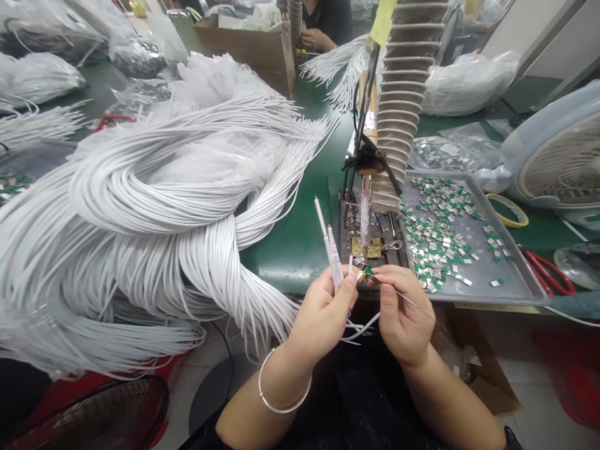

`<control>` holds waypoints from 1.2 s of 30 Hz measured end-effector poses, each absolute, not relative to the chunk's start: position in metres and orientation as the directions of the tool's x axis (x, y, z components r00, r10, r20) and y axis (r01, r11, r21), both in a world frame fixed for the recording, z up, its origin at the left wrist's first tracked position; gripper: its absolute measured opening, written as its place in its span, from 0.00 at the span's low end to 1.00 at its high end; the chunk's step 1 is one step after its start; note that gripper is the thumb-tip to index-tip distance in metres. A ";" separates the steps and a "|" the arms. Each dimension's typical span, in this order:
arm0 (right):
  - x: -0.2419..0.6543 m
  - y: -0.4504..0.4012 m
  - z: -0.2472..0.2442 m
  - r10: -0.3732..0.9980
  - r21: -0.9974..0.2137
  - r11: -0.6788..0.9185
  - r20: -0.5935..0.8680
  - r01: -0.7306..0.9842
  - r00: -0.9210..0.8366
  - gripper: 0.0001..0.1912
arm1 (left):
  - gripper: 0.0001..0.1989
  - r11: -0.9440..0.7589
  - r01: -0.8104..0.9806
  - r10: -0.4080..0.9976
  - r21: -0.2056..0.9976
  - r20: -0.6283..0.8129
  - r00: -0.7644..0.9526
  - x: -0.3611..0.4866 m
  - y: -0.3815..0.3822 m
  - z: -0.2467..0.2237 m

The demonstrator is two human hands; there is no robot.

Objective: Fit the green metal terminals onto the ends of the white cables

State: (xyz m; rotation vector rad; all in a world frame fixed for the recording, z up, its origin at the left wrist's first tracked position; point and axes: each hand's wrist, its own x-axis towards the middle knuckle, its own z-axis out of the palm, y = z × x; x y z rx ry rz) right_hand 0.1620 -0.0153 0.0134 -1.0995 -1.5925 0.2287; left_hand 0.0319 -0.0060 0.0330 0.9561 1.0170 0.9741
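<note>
Two hands closed: left hand [322, 314] grips light, flexible white leads [332, 257] below their tips; right hand [404, 314] pinches a tiny, fragile green metal tab [367, 272], held at its edge.

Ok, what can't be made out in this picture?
Head view:
- The tiny green-and-silver piece: too small to see in detail, and partly hidden by the left hand and right hand.
- The white cables: their lower stretch is hidden by the left hand's fingers.
- The co-worker's upper body: cut off by the top edge.
- The fan: cut off by the right edge.
</note>
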 end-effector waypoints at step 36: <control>0.235 0.015 0.038 0.977 -0.281 0.001 0.203 0.960 0.058 0.10 | 0.12 0.390 -0.497 0.921 0.775 -0.339 0.194 0.036 -0.010 0.025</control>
